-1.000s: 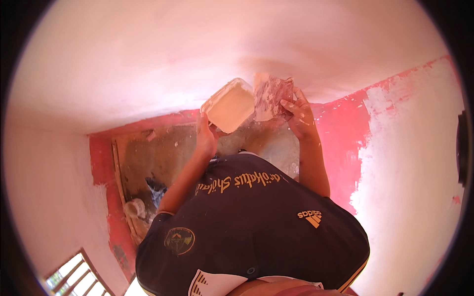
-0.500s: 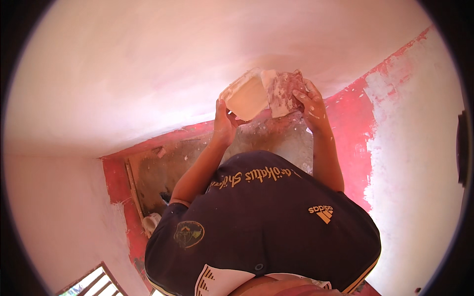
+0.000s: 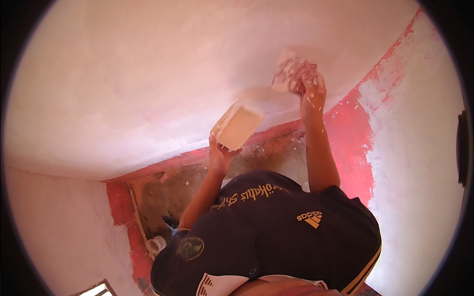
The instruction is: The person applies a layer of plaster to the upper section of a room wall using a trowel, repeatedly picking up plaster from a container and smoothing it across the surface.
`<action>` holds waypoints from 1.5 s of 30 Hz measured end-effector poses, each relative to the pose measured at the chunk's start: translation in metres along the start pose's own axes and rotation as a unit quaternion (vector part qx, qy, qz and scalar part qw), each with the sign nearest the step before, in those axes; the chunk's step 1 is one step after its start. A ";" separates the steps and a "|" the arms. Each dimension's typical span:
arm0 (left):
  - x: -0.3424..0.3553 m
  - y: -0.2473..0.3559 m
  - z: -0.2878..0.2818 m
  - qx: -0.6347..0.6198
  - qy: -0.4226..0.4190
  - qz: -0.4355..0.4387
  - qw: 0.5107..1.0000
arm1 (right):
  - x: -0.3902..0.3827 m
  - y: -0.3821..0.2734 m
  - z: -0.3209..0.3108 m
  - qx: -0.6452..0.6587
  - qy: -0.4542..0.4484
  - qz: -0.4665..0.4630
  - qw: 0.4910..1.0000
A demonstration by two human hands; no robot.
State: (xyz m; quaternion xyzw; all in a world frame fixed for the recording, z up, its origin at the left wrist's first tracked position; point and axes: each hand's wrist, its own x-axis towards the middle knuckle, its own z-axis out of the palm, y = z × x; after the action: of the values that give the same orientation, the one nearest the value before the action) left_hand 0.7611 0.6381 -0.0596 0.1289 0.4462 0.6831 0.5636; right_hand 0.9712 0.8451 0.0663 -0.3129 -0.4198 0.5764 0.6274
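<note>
Flat spreader (image 3: 291, 71), rectangular and smeared with white and reddish-brown residue, is located right of centre in the upper part of the frame, in front of the pale wall (image 3: 148, 74). Contact between spreader and wall cannot be determined. The right hand (image 3: 313, 96) has its grip closed around the lower right edge of the spreader; white specks mark the fingers and wrist.

Rectangular tub (image 3: 240, 127), cream-coloured with a residue-coated rim, is located at the centre of the frame, below and left of the spreader and apart from it. It is tilted, its inner face visible to the camera. The left hand (image 3: 220, 157) supports it, with the grip holding the lower left corner.

A red band (image 3: 192, 159) borders the base of the pale wall. Below it lies the brown, stained floor (image 3: 197, 190). A white container (image 3: 156, 244) rests at lower left, beside a long thin strip (image 3: 137, 209). At right, the side wall (image 3: 419, 163) is red with an uneven white coating. A dark shirt (image 3: 266, 237) occupies the lower centre.
</note>
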 end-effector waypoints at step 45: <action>-0.104 0.271 -0.354 0.039 0.095 0.001 0.995 | -0.033 0.017 0.279 -0.300 0.338 -0.408 0.793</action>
State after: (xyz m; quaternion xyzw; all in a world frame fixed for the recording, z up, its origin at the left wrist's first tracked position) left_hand 0.3775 0.3904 -0.0218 0.0858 0.5241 0.6751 0.5121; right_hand 0.7161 0.7897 0.1725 -0.4599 -0.4219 -0.0301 0.7808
